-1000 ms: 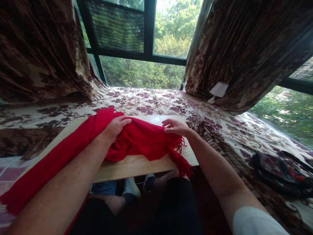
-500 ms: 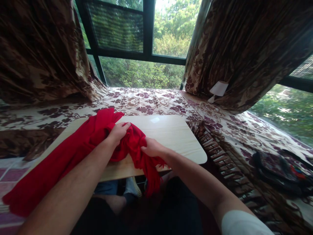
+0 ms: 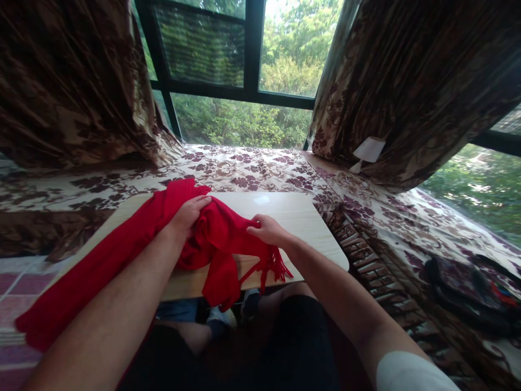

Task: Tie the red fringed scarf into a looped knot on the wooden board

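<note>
A red fringed scarf (image 3: pixel 230 225) lies bunched across the pale wooden table (image 3: pixel 303 233). Its long part runs off the table at the lower left. My left hand (image 3: pixel 190 213) is closed over the bunched middle, fingers on top and the thumb hidden. Between the thumb and fingers of my right hand (image 3: pixel 266 230), an edge near the fringed end is pinched and drawn out to the right. Fringe dangles below that hand by the table's near edge, and a loose fold hangs past the edge.
Past the table is a window seat with a floral cover (image 3: pixel 244 168). A small white lamp (image 3: pixel 368 150) stands at the right by a curtain (image 3: pixel 391 81). A black bag (image 3: pixel 468 293) lies on the right seat. My legs are under the table.
My right hand has moved right and up, stretching the fringed end out flatter. My left hand has shifted slightly left on the scarf. A fold has dropped over the near edge.
</note>
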`<state>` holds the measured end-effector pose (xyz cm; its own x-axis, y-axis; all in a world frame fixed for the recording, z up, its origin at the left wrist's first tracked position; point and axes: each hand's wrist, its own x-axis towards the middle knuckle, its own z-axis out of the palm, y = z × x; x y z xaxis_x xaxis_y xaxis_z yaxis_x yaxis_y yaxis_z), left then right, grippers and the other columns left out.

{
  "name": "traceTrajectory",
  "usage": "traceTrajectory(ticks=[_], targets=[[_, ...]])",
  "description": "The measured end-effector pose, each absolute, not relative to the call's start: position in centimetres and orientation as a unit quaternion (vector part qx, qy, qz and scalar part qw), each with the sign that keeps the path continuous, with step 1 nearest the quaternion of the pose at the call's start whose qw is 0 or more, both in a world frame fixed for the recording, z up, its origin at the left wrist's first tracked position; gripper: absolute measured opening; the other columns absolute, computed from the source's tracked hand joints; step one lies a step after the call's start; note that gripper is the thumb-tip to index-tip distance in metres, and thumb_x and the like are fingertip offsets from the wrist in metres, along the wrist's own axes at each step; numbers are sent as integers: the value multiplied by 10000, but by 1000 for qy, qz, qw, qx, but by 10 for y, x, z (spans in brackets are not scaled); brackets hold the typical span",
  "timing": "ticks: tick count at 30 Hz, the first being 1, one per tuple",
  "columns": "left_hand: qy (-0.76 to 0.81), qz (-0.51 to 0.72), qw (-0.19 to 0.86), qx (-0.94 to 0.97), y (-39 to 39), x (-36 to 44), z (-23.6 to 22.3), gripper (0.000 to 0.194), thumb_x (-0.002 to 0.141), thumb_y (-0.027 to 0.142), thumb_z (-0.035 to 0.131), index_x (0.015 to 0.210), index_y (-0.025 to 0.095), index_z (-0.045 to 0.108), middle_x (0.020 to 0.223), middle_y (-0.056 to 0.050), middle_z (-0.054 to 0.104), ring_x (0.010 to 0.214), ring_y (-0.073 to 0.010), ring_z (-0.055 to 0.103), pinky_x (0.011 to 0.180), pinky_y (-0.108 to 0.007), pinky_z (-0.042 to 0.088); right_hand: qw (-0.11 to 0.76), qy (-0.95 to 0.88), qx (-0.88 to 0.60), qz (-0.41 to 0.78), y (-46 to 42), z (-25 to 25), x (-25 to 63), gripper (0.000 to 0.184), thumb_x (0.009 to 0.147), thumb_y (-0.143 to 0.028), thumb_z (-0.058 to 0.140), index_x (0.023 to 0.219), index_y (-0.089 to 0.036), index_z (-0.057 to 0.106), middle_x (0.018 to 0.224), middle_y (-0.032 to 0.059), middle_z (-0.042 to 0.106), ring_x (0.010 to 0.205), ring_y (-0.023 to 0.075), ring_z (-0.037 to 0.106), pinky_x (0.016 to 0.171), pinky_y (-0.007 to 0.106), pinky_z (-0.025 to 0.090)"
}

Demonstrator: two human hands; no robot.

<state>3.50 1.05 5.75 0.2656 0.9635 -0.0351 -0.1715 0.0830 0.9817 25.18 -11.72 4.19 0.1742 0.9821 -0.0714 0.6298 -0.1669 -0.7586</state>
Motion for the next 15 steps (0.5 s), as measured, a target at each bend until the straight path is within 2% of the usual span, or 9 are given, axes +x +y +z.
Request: traceTrajectory(ticks=[2,5,7,9,12,15], targets=[[376,466,643,477,13,35,62,274,658,301,793,873,186,669,711,9,690,653,-159,661,628,-258,563,314,-569,-692,314,-121,45,263,230,765,-356,694,898,-178,633,813,19,678,731,165,620,588,243,439],[360,437,659,494,13,36,67,327,624,325,812,874,185,654,695,18,678,624,-146,641,637,-259,554,333,-582,-653,353,-126,46,283,483,664,-334,791,1076,-203,577,878,0,699,762,175,639,608,244,473],[370,405,632,547,11,38,69,361,618,386,813,870,179,658,693,9,679,635,-162,645,652,-280,552,327,-606,-647,329,-128,44,295,592,619,-271,806,1145,-220,540,914,-9,700,790,177,637,627,243,479],[384,374,572,621,10,39,72,392,622,461,801,852,175,664,708,-3,687,658,-178,646,647,-287,540,324,-616,-657,290,-131,44,305,525,644,-234,759,1124,-217,546,893,-14,687,777,169,623,620,238,468],[391,328,457,728,9,42,79,422,658,558,752,811,174,671,717,-14,684,668,-183,623,605,-272,500,333,-604,-654,310,-138,49,316,290,716,-291,701,957,-193,573,792,-16,645,693,152,593,562,230,439],[377,309,381,785,10,45,85,415,707,585,697,754,174,666,692,-11,662,653,-171,588,586,-260,464,348,-569,-628,400,-145,55,325,291,728,-375,714,889,-192,557,756,-12,637,649,153,589,537,234,442]])
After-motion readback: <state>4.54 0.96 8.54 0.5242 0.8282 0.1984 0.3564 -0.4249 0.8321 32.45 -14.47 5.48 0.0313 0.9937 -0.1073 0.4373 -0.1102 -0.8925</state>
